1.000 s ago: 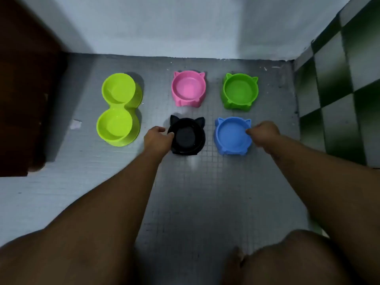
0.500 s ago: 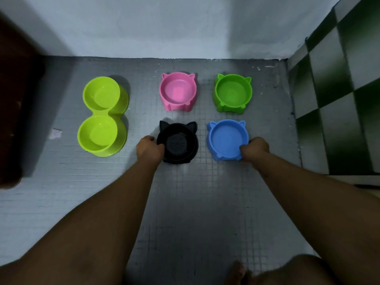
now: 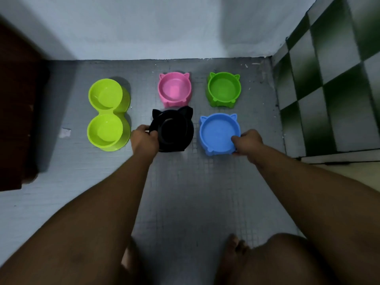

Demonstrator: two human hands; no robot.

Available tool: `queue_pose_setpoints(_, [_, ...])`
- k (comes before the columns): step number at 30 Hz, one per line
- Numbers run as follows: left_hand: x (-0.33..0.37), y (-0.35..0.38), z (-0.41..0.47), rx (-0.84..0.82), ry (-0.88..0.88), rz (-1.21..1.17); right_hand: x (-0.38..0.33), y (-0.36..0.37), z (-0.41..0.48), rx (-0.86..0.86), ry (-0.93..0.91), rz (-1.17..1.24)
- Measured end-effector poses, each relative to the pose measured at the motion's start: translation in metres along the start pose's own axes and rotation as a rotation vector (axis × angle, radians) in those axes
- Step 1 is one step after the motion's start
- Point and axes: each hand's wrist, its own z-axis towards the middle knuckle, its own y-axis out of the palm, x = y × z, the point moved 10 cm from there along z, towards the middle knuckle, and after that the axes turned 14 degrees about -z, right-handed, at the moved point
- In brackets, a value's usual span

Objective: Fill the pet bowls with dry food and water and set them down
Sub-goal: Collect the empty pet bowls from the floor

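Floor (image 3: 195, 192): four bowls (image 3: 174, 89), one twin-bowl (image 3: 107, 114), seemingly empty

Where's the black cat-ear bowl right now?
In the head view the black bowl is mid-frame, between the lime double bowl and the blue bowl, just nearer than the pink bowl; the left hand grips its left rim.

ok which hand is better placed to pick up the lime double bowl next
Left, probably. The left hand grips the black bowl right beside the lime double bowl, while the right hand holds the blue bowl on the far side. It would have to let go first.
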Motion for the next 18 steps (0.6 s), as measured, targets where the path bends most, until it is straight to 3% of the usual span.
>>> queue_pose_setpoints(3, [0.032, -0.029, -0.025, 0.016, 0.025, -0.082, -0.021, -0.022, -0.038, 0.006, -0.018, 0.089])
queue_pose_setpoints(8, [0.086, -0.085, -0.083, -0.012, -0.114, -0.282, -0.062, -0.078, -0.121, -0.003, -0.048, 0.194])
queue_pose_setpoints(18, [0.269, -0.204, -0.216, -0.094, -0.141, -0.464, -0.137, -0.24, -0.31, 0.09, -0.205, 0.085])
